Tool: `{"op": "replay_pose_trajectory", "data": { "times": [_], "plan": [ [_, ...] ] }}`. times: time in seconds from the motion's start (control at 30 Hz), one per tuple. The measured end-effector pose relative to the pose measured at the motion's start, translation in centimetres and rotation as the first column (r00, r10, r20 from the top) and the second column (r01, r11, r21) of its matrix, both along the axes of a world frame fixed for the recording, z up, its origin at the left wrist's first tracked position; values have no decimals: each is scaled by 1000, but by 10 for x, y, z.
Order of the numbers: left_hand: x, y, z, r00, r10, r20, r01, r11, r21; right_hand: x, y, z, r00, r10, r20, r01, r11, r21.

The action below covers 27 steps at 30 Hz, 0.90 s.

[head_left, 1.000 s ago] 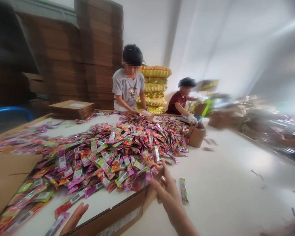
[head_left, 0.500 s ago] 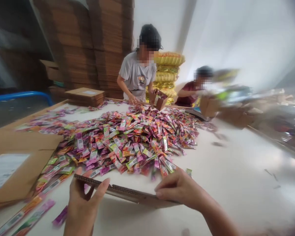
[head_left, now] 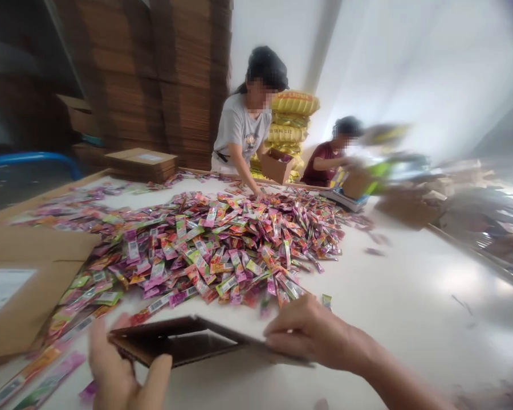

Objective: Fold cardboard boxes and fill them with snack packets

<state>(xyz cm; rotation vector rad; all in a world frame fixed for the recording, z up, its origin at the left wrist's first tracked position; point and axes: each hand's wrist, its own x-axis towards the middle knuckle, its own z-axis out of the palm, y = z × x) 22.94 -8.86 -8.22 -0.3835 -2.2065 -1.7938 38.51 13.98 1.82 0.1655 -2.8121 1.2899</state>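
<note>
Between my two hands is a small cardboard box (head_left: 183,341), partly spread from its folded shape, with a gap showing through its middle. My left hand (head_left: 126,370) grips the left end, thumb on the near panel and fingers behind the far side. At the right end, my right hand (head_left: 303,330) pinches the flatter part of the cardboard. Just beyond the box lies a big heap of colourful snack sachets (head_left: 222,250), purple, orange and green, on the white table (head_left: 393,319).
A carton with a white label (head_left: 38,285) lies at the left; flat cardboard (head_left: 143,165) is stacked behind it. Across the table, a person in a grey shirt (head_left: 243,125) reaches into the heap, holding a box (head_left: 277,166). Another person (head_left: 325,162) works farther right.
The folded cardboard has opened out into a gaping box shape. My left hand has moved left and its fingers have spread. The co-worker opposite now reaches into the heap.
</note>
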Motion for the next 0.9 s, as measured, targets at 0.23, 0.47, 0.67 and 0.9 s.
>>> {"op": "replay_pose_trajectory", "data": {
  "times": [0.23,0.47,0.67,0.9],
  "plan": [
    [23,17,23,582,-394,-711,35,886,-463,-3,-5,2,1000,7,-25,-4,993,117],
    [33,33,-14,652,-454,-607,122,853,-507,-6,3,0,996,-65,-59,74,983,170],
    [34,39,-3,600,-395,-696,32,881,-472,-9,1,-3,998,0,-69,10,990,140],
    [29,42,-4,561,-444,-699,60,864,-500,-11,-3,7,959,-284,25,276,946,172]
  ]
}}
